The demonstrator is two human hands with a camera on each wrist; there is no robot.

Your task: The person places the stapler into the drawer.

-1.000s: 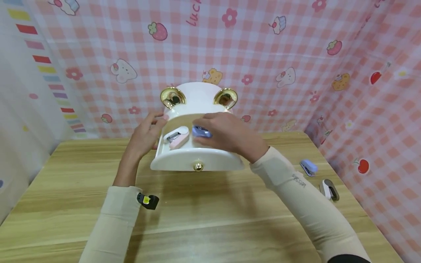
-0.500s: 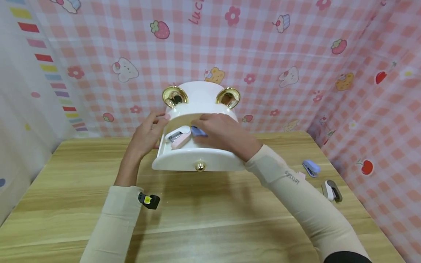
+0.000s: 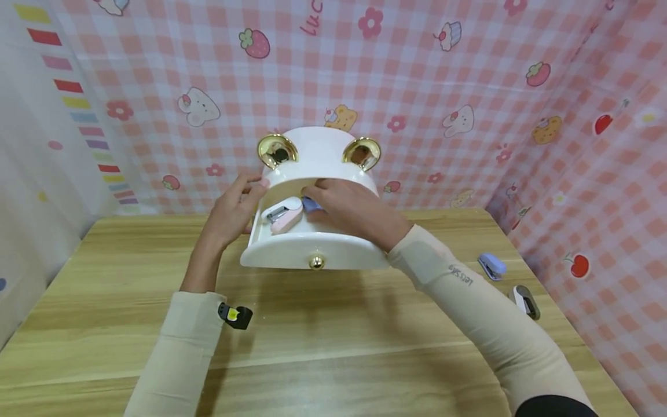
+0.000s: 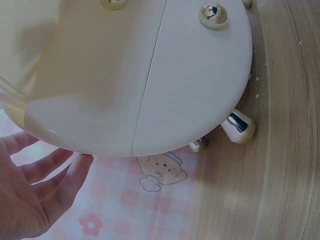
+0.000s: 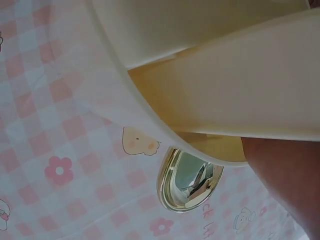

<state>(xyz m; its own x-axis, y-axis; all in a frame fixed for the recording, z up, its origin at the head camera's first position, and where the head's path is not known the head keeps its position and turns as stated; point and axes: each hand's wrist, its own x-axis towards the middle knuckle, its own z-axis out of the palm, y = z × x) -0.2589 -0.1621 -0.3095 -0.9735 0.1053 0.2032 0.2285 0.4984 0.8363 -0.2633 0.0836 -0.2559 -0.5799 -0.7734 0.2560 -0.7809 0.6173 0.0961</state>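
Observation:
A white rounded storage box (image 3: 319, 152) with gold ears stands on the table, its upper drawer (image 3: 276, 253) pulled out. My left hand (image 3: 233, 213) steadies the box's left side; in the left wrist view its fairly straight fingers (image 4: 75, 177) touch the curved wall. Inside the drawer my right hand (image 3: 351, 209) grips a blue stapler (image 3: 311, 205), mostly hidden under the fingers. Left of it lies a white-and-pink stapler (image 3: 283, 215). The right wrist view shows only part of the right hand (image 5: 282, 172) reaching past the drawer's edge.
At the table's right lie another blue stapler (image 3: 492, 266) and a grey-and-white stapler (image 3: 524, 302). Pink checked cloth (image 3: 406, 81) hangs close behind the box. A second, lower drawer with a gold knob (image 4: 213, 16) appears in the left wrist view.
My right hand has moved slightly deeper and back in the drawer with the blue stapler, which is now more covered. The left hand stays at the box's side.

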